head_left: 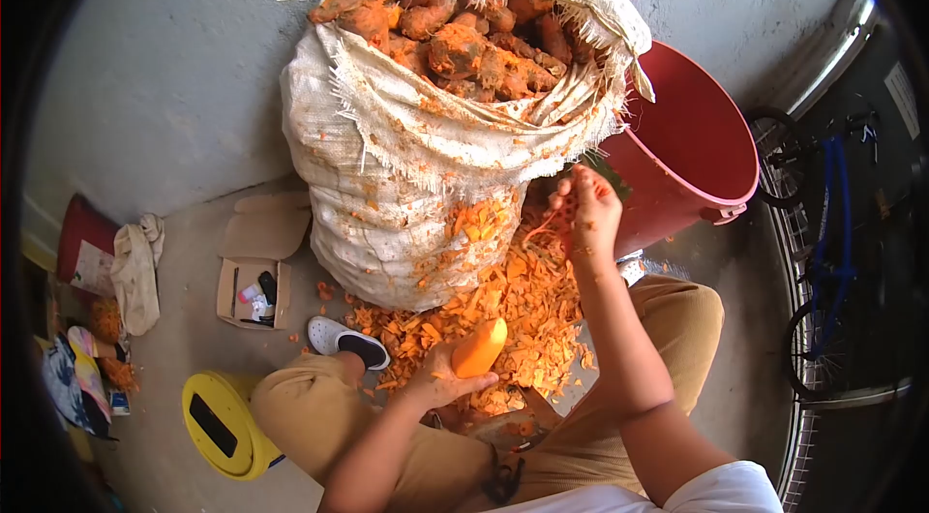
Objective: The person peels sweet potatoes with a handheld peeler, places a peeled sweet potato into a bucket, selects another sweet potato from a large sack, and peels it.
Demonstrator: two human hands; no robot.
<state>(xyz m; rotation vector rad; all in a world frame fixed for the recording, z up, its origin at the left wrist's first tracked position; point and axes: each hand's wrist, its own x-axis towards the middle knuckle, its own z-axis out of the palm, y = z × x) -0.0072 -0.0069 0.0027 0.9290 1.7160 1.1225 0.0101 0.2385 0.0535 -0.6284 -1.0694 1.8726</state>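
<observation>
My left hand is closed around a peeled orange sweet potato, its smooth tapered end pointing up and away from me. To the right, my right hand is raised near the red bucket, fingers curled together. A thin reddish strip shows beside those fingers; what they grip is too small to make out. Below both hands, a heap of orange peelings spreads over the floor between my legs. Behind it stands a large white woven sack, rolled open and full of unpeeled reddish-brown sweet potatoes.
A big red bucket leans beside the sack. On the left are an open cardboard box with small items and a yellow container bearing a dark phone-like object. A blue bicycle is at the right, behind a metal track.
</observation>
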